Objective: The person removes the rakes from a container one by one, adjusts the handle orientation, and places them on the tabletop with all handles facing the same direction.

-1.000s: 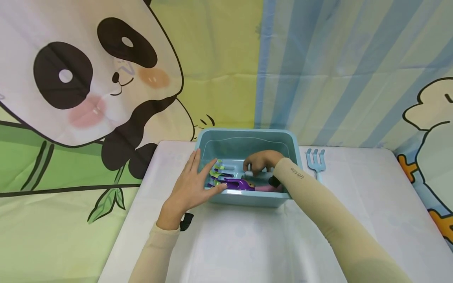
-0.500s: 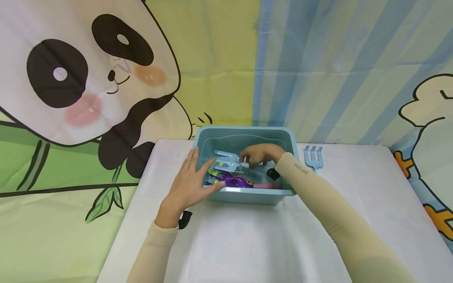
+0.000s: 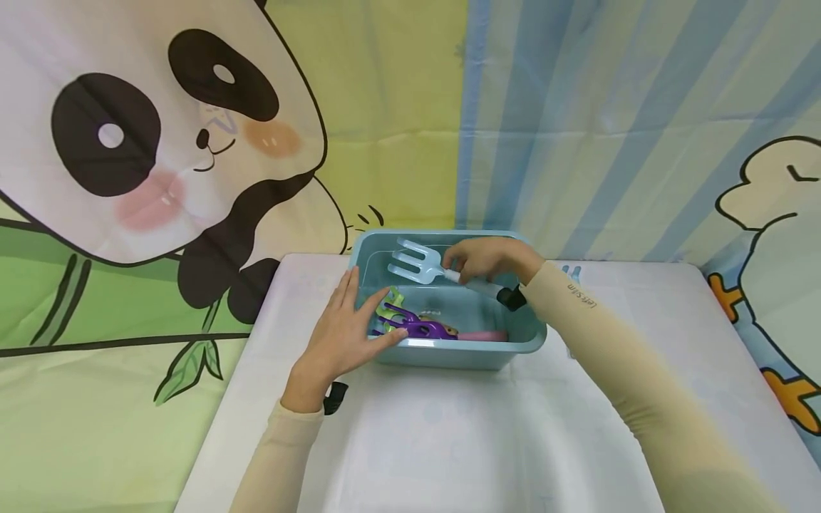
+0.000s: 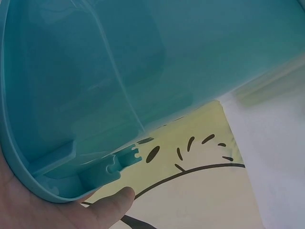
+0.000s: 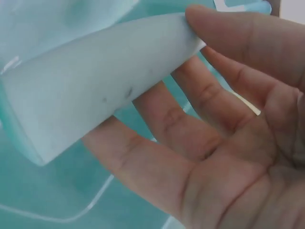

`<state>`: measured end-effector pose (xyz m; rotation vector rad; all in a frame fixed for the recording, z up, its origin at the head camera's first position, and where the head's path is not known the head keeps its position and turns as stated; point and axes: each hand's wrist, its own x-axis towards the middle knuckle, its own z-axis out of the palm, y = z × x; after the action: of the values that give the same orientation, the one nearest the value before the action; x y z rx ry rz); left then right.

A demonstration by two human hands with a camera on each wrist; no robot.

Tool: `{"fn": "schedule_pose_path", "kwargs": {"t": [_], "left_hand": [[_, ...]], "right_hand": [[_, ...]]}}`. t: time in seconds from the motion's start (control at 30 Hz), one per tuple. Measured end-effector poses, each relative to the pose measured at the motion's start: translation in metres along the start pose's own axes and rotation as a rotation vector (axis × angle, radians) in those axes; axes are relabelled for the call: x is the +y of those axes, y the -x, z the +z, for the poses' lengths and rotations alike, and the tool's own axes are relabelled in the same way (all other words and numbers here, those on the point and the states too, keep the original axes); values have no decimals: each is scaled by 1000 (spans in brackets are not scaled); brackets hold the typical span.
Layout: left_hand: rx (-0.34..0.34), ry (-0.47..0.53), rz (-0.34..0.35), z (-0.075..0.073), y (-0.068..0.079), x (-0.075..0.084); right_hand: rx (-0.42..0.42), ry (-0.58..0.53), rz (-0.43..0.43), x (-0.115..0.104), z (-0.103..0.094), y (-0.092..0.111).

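Observation:
My right hand (image 3: pixel 490 258) pinches a light blue toy garden fork (image 3: pixel 423 267) near its neck, above the inside of a blue plastic bin (image 3: pixel 442 234). Its tines point left and its handle slants down to the right. Up close, the pale handle (image 5: pixel 95 71) lies between my thumb and fingers. At the bin's left front corner, my left hand (image 3: pixel 346 335) rests against the rim with its fingers spread. The left wrist view has the bin's rim (image 4: pixel 28 181) against the palm. In the bin lie a purple toy tool (image 3: pixel 423 328) with a pink handle and a green piece (image 3: pixel 393 303).
The bin stands on a white-covered table (image 3: pixel 436 442), close to the printed backdrop (image 3: pixel 385 142). To its right lies another light blue fork (image 3: pixel 572 271), mostly hidden by my right sleeve (image 3: pixel 616 342).
My right hand has lifted the light blue fork from the bin's floor and moved it up and slightly right. My left hand stays at the bin's corner.

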<state>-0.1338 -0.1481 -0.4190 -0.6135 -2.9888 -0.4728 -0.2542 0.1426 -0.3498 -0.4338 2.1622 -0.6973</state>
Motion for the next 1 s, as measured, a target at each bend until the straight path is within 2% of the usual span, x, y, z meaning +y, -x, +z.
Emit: {"fn": "schedule_pose_path", "kwargs": {"t": [0.3,0.77,1.0], "left_hand": [[-8,-3,-12,1,0,-1],[2,1,-1,4,0,-2],[-3,3,-10,3,0,-1]], "right_hand": [[81,-267,-37,8,-12,21],[167,-453,-116,43,-19,61],[219,-465,-165,69,-23,88]]}}
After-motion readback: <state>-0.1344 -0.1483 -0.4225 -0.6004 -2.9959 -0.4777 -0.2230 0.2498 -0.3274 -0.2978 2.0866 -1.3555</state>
